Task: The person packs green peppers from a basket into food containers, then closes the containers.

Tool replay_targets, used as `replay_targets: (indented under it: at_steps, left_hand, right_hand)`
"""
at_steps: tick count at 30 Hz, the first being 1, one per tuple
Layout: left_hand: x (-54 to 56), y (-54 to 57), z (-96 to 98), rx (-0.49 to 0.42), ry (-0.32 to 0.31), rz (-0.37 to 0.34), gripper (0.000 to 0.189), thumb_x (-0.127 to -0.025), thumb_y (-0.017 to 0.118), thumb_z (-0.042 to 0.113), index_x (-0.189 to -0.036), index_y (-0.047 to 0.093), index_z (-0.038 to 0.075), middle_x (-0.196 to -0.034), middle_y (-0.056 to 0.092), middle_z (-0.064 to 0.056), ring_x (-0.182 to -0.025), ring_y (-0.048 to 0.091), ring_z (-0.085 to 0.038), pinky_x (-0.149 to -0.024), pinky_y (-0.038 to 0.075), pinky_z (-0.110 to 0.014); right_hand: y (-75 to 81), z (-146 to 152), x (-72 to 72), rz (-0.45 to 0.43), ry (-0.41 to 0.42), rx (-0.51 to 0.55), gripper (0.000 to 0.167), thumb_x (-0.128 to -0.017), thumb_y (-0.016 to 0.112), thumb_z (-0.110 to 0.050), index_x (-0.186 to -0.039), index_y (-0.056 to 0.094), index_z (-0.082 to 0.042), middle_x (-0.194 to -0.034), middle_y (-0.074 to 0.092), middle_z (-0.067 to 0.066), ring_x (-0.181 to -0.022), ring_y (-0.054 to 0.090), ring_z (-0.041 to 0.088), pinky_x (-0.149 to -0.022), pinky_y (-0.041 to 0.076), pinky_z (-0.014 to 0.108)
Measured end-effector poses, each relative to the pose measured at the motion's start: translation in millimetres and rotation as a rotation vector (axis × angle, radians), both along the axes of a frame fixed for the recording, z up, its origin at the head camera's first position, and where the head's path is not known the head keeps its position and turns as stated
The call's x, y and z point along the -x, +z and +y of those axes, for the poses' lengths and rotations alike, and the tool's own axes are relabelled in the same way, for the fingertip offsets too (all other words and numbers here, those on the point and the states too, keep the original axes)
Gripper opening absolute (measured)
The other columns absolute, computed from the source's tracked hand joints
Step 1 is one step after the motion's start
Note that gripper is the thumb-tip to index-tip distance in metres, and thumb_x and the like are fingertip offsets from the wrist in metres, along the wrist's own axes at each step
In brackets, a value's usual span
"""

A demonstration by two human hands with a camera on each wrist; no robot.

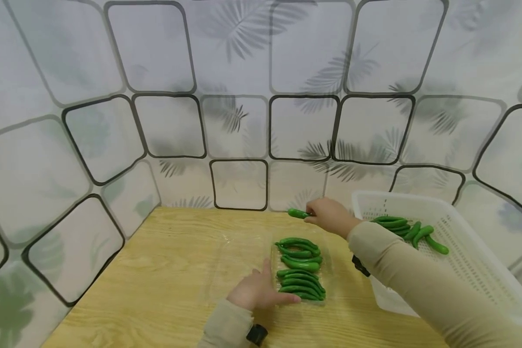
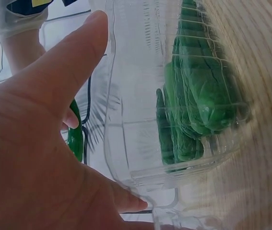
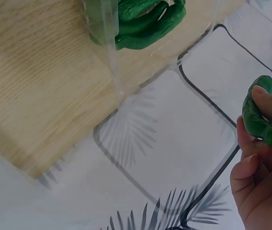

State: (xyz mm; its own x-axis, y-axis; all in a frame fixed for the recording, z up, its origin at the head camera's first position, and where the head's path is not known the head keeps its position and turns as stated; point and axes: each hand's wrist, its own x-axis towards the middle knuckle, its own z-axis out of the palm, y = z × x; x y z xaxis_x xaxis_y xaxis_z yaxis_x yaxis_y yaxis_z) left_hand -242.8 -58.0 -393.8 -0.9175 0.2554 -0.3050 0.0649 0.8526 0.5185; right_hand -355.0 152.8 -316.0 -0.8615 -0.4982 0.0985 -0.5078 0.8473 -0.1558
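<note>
A clear plastic box [image 1: 326, 258] on the wooden table holds several green chili peppers [image 1: 302, 282], lying side by side in two groups. My left hand [image 1: 261, 290] spreads at the box's near left corner, and in the left wrist view its outstretched thumb [image 2: 85, 43] and a finger touch the clear rim [image 2: 108, 139]. Beyond the box, raised near the table's back edge, my right hand [image 1: 329, 217] pinches one green chili pepper [image 3: 253, 115] between thumb and fingers. Its curved body shows plainly in the right wrist view.
To the right stands a white perforated basket [image 1: 474, 256] with several more green chili peppers [image 1: 411, 229] toward its back left, under my right forearm. The clear lid [image 1: 239, 246] lies opened out left of the box. A patterned curtain [image 1: 239, 125] hangs behind the table.
</note>
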Motion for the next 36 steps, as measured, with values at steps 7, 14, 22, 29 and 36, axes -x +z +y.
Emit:
replay_targets:
  at_steps: [7,14,22,29,36]
  left_hand:
    - [0.3,-0.2,1.1,0.000,0.006,0.001,0.122,-0.066,0.066,0.072,-0.148,0.013,-0.001,-0.134,0.036,-0.038,-0.114,0.047,-0.049,-0.088,0.042,-0.057]
    - [-0.2,-1.4,-0.2,0.004,0.011,0.001,0.122,-0.066,0.066,0.072,-0.148,0.013,0.000,-0.134,0.035,-0.038,-0.115,0.046,-0.049,-0.088,0.042,-0.057]
    - [-1.6,-2.0,0.2,0.015,0.008,0.020,0.121,-0.066,0.066,0.072,-0.147,0.014,-0.001,-0.133,0.036,-0.038,-0.115,0.046,-0.049,-0.089,0.042,-0.056]
    - [-1.5,-1.3,1.6,0.026,-0.004,0.034,0.121,-0.066,0.066,0.072,-0.147,0.015,-0.002,-0.131,0.040,-0.038,-0.111,0.050,-0.048,-0.087,0.044,-0.054]
    - [0.7,-3.6,1.0,0.041,0.000,0.038,0.122,-0.065,0.064,0.074,-0.147,0.015,-0.001,-0.131,0.040,-0.037,-0.110,0.051,-0.047,-0.086,0.045,-0.054]
  right_hand:
    - [-8.6,-12,1.6,-0.047,0.016,-0.016,0.014,-0.087,0.067,-0.025,-0.084,0.062,-0.013,-0.072,0.056,-0.005,-0.060,0.051,0.009,-0.054,0.043,0.029]
    - [-25.4,-20,4.3,-0.045,0.034,-0.030,0.013,-0.086,0.069,-0.025,-0.081,0.063,-0.013,-0.072,0.057,-0.005,-0.060,0.051,0.009,-0.056,0.045,0.029]
    - [-50.5,-17,2.8,-0.081,0.082,-0.119,0.007,-0.085,0.069,-0.015,-0.087,0.066,-0.009,-0.079,0.061,-0.001,-0.070,0.057,0.013,-0.063,0.048,0.032]
    - [-67.9,-14,5.5,-0.145,0.083,-0.147,0.010,-0.083,0.071,-0.009,-0.092,0.066,-0.006,-0.084,0.063,0.003,-0.078,0.060,0.020,-0.069,0.050,0.037]
    - [-81.5,-13,8.5,-0.118,0.061,-0.072,0.019,-0.081,0.074,-0.016,-0.081,0.055,-0.013,-0.073,0.053,-0.003,-0.066,0.051,0.013,-0.060,0.044,0.033]
